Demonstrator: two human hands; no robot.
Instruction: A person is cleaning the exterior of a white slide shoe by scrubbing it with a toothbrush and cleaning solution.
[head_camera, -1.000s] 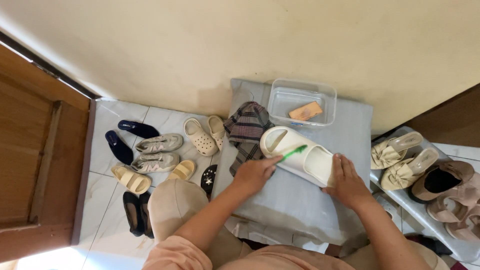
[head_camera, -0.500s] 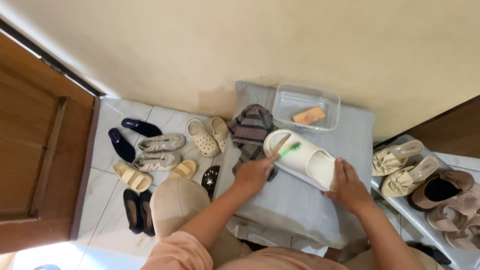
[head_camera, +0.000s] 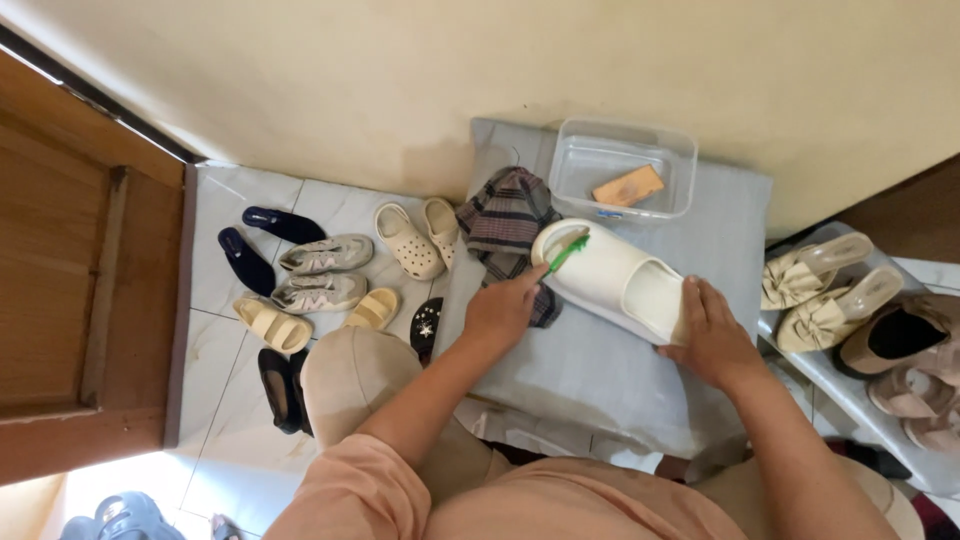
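White slide sandal (head_camera: 622, 280) lying on its side on a grey cloth-covered surface (head_camera: 620, 390), toe end toward the wall, just in front of a clear plastic tub (head_camera: 625, 165) that holds a tan block, probably soap (head_camera: 628, 186). The left hand (head_camera: 503, 310) pinches the handle of a green toothbrush (head_camera: 566, 254) between closed fingers, bristle end laid against the toe rim of the sandal. The right hand (head_camera: 712, 335) is closed over the heel end, fingers pressed flat along the sole edge and pinning the sandal against the cloth. A plaid rag (head_camera: 508, 222) lies touching the sandal on its left.

Technique, as a judgement: short strokes along the rim suit this grip; the right hand should bear down firmly so that the sandal does not skid, and the brush is best kept at a shallow angle so that the bristles, not the plastic head, meet the surface.

On the tiled floor (head_camera: 330, 205) to the left stand several pairs: dark flats (head_camera: 262, 240), grey sneakers (head_camera: 322, 272), cream clogs (head_camera: 420, 235), yellow slides (head_camera: 318, 315). A rack (head_camera: 850, 375) at right carries bowed sandals (head_camera: 820, 290).

Compared with one second earlier, the brush tip sits nearer the toe end; both hands keep their holds, and the sandal has not shifted on the cloth.
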